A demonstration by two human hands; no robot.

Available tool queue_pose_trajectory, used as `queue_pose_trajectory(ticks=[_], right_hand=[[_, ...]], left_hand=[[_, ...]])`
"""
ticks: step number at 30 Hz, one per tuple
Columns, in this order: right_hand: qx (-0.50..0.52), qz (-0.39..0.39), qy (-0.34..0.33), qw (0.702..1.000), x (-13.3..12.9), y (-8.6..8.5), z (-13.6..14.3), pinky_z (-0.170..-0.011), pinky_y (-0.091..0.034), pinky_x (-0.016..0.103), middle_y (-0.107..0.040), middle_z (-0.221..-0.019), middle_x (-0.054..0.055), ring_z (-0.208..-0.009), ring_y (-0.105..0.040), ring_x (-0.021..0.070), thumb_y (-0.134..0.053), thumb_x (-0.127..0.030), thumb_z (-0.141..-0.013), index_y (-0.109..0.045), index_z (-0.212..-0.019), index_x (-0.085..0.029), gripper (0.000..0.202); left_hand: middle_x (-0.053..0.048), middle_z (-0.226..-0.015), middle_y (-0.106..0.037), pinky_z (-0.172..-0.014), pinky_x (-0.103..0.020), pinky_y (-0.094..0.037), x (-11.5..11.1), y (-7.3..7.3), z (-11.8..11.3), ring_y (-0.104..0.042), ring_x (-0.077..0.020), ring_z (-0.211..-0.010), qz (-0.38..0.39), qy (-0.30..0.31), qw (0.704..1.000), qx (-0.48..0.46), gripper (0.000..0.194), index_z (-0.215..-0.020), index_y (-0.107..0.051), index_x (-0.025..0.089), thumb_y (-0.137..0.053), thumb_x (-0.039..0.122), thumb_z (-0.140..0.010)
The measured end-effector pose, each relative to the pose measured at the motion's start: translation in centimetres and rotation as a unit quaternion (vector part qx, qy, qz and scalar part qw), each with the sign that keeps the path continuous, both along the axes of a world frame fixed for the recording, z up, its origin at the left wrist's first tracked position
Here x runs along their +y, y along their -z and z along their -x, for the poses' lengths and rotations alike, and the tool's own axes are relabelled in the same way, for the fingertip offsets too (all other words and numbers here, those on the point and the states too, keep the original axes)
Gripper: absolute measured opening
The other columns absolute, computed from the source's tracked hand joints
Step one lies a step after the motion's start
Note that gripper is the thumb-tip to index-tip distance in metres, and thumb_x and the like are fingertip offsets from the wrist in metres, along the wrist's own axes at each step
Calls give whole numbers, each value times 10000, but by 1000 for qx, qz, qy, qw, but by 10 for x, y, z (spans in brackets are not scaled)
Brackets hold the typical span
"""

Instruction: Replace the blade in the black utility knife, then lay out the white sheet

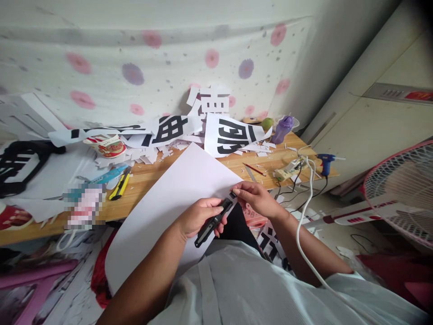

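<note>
My left hand (203, 215) is wrapped round a black utility knife (210, 227), held slantwise above my lap. The thumb and fingers of my right hand (257, 197) pinch a small black piece at the knife's upper end, where a grey metal strip shows. Whether that piece is joined to the knife I cannot tell. Beneath both hands, a large white sheet of board (162, 198) leans from my lap onto the table edge.
On the wooden table (142, 180) lie a yellow utility knife (121, 184), paper scraps, printed character sheets (230, 135), a noodle cup (107, 146) and a purple bottle (283, 129). A blue glue gun (325, 163) and cables are at right, near a fan (402, 189). A white cable (301, 225) crosses my right arm.
</note>
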State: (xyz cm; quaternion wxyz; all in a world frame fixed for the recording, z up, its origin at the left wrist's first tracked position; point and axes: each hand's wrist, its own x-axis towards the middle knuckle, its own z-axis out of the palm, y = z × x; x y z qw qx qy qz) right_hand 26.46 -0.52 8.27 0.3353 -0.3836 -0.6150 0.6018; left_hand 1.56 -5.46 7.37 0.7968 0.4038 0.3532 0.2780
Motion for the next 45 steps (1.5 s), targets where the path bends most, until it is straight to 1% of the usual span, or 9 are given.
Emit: queue_pose_trajectory(ticks=[5,8,11,19,27,31,34,38,45], right_hand=[[82,55,21,995,9,7,-8,-488,-466,240,-597,-634,-46,-517,-535,117,-803,-598,-908,-737,-1004,-186,428],[105,21,136,985,31,20,-26,-478,-428,247,-617,-703,-30,-527,-514,117,-785,-609,-899,-726,-1031,-202,432],[-74,-79,288,951,58,42,-45,-516,-430,272,-623,-672,-2,-545,-524,142,-583,-636,-985,-730,-1009,-169,490],[-356,-161,268,881,73,87,-53,-823,-508,312,-814,-862,96,-871,-736,246,-670,-325,-909,-823,-824,-200,215],[-381,-207,303,848,64,88,-49,-903,-531,368,-830,-1030,155,-965,-753,295,-614,-344,-981,-844,-1003,-176,285],[-178,-281,393,857,37,60,-32,-791,-568,369,-805,-913,117,-827,-735,263,-609,-443,-1033,-826,-1061,-183,339],[-77,-308,224,921,8,28,-14,-852,-585,368,-811,-1000,101,-900,-743,244,-664,-447,-1040,-835,-1130,-218,299],[-91,-166,-44,981,-13,3,6,-784,-583,308,-816,-1062,76,-836,-717,185,-721,-469,-1023,-745,-1417,-221,466],[24,78,-50,995,-6,7,5,-550,-539,248,-728,-702,28,-571,-630,133,-884,-546,-855,-820,-996,-142,433]], left_hand=[[-108,-925,-722,-602,-310,-612,0,0,0,-727,-202,-679,12,-15,1000,-7,383,-1106,-708,147,-800,472,-926],[-103,-900,-719,-597,-306,-604,0,1,1,-719,-197,-667,17,-28,999,-2,360,-1032,-707,143,-804,470,-921],[-97,-889,-720,-584,-297,-593,-2,2,3,-708,-190,-662,21,-56,998,4,377,-1059,-703,143,-815,470,-910],[-85,-900,-718,-588,-290,-592,-3,13,5,-703,-181,-680,21,-62,998,17,379,-1140,-710,144,-795,453,-938],[-97,-885,-728,-570,-294,-597,-2,10,2,-711,-190,-662,32,-70,997,-3,369,-1086,-704,132,-810,440,-914],[-107,-883,-729,-572,-298,-602,0,11,4,-714,-194,-658,29,-59,998,-11,362,-1047,-712,123,-799,453,-927],[-112,-889,-734,-577,-301,-607,2,13,5,-726,-201,-665,25,-41,999,-14,362,-1073,-724,123,-799,449,-935],[-114,-907,-744,-572,-313,-614,5,11,2,-760,-235,-693,17,-9,1000,-19,407,-1201,-717,146,-802,446,-941],[-258,-1103,-783,-582,-355,-604,7,10,13,-806,-327,-766,34,13,997,-68,644,-1238,-730,109,-615,695,-997]])
